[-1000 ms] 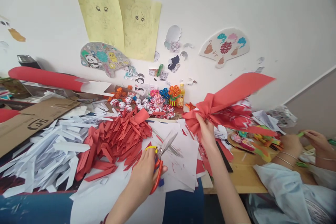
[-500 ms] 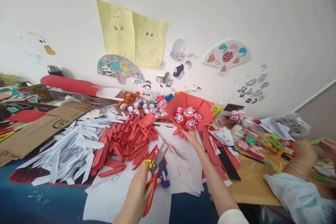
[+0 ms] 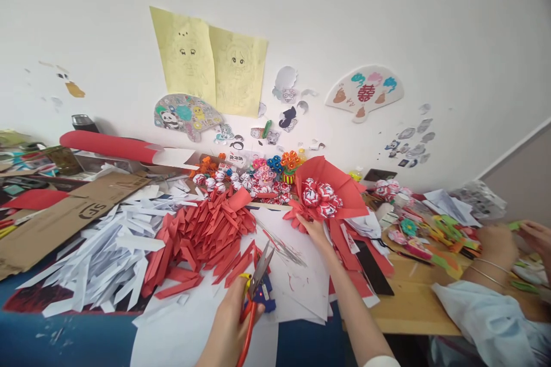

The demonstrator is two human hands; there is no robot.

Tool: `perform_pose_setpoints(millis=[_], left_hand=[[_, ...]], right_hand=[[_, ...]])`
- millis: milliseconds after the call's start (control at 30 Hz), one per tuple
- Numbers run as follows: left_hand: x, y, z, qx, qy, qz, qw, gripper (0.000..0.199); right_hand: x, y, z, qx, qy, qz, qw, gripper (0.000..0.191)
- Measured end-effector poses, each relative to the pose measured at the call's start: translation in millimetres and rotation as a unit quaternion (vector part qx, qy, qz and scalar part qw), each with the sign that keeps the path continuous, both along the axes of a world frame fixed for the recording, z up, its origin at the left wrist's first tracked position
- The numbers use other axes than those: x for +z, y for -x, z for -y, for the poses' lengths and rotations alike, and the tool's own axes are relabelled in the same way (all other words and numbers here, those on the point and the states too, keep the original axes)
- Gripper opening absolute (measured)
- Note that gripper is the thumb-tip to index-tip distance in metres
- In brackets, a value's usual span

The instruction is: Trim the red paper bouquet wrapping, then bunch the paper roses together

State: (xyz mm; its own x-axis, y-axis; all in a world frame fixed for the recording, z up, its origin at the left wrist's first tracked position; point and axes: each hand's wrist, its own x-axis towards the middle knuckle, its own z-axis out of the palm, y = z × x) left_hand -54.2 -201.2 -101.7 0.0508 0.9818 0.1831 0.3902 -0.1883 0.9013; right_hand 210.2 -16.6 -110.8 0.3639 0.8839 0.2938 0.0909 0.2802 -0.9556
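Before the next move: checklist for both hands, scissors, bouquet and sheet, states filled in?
1. Left hand grips scissors with red and yellow handles: ok.
2. Right hand holds bouquet of red and white flowers in red paper wrap: ok.
3. Scissors apart from bouquet: ok.
4. Scissors not touching small blue device with red light: cannot tell, overlapping in view.
5. White paper sheet free of loose bits: not ok, thin grey strands on it.

Wears a white sleeve (image 3: 381, 361) on the right, with a curved hem short of the surface (image 3: 404, 312)'s near edge. Shows a slender right forearm (image 3: 353, 309), bare from hem to right hand (image 3: 316, 232). Also has left hand (image 3: 236, 312) and left wrist (image 3: 219, 344) bare.
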Motion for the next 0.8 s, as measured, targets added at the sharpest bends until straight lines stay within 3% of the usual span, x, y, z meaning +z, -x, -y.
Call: perform_pose_setpoints(millis=[233, 533, 800], left_hand=[[1.6, -4.5, -0.7, 0.006, 0.011, -0.011, 1.0, 0.033], [13.6, -5.1, -1.2, -0.017, 0.006, -0.035, 0.999, 0.031], [4.0, -4.8, -1.5, -0.001, 0.021, -0.03, 0.999, 0.029]], right_hand=[[-8.4, -1.1, -6.9, -0.008, 0.018, 0.026, 0.999, 0.04], [-4.2, 6.0, -17.4, 0.019, 0.04, 0.082, 0.996, 0.037], [-12.9, 6.0, -19.3, -0.009, 0.035, 0.054, 0.998, 0.039]])
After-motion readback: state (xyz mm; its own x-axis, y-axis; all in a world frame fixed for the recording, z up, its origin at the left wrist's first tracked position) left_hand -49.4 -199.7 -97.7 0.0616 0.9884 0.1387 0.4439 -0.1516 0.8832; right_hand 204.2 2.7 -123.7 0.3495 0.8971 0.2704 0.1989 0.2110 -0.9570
